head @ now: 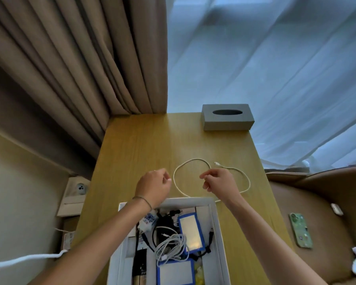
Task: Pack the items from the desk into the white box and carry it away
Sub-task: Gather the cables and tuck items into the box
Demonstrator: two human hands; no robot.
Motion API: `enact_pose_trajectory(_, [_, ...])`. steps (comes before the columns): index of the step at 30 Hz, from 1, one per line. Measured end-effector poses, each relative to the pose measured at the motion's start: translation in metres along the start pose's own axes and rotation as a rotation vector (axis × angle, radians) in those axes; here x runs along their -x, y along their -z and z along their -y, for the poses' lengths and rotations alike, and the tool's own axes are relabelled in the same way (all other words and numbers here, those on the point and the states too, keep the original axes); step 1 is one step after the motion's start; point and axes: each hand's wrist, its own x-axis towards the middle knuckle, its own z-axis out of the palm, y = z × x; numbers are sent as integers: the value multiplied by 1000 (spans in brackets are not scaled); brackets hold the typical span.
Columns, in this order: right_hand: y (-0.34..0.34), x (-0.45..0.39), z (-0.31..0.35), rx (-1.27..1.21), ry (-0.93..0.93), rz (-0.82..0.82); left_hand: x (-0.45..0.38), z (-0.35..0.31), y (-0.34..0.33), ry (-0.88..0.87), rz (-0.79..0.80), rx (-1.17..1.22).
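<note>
1. Your wooden desk [144, 145] stands against curtains.
2. The white cable [178, 187] lies looped at 12 o'clock from the white box [214, 219].
3. Your left hand [154, 187] and right hand [219, 182] hover loosely curled, holding nothing.

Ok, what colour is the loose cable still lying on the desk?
White or off-white: the cable loops on the wooden desk, seen in the head view.

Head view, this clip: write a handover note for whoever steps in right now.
Left hand: loosely curled, holds nothing, above the desk.
Right hand: also free, over the white cable.
Done: white box at the near desk edge already holds cables, chargers and blue-edged cards.
Left: coil the cable lying loose on the desk, put it in the box, carry the box away. The grey tissue box stays at the far edge.
</note>
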Motion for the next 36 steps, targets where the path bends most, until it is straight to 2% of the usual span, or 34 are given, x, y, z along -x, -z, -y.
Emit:
enact_pose_trajectory(7, [13, -43, -28, 34, -78, 61, -64, -7, -44, 61, 154, -259])
enact_pose_trajectory(12, [13, -53, -52, 18, -110, 72, -93, -7, -74, 78, 174, -394])
enact_pose_trajectory(18, [11, -52, -68, -22, -111, 87, -108, 2, -93, 230, 280, -429])
enact_pose_trajectory(24, [14, -45, -59, -61, -66, 55, -106, 0, -85, 327, 235, -178])
enact_pose_trajectory(28, [16, -41, -41, -44, 2, 23, -95, -18, -63, 285, 182, 257])
enact_pose_trajectory(31, [17, -38, -24, 81, 199, -47, -76, -41, -36, 151, 152, 515])
enact_pose_trajectory(33, [19, -34, -11, 116, 343, 1, -58, -57, -17, 63, 118, 595])
enact_pose_trajectory(36, [16, -23, 6, 98, 502, 121, -32, -77, 8, -11, -37, 729])
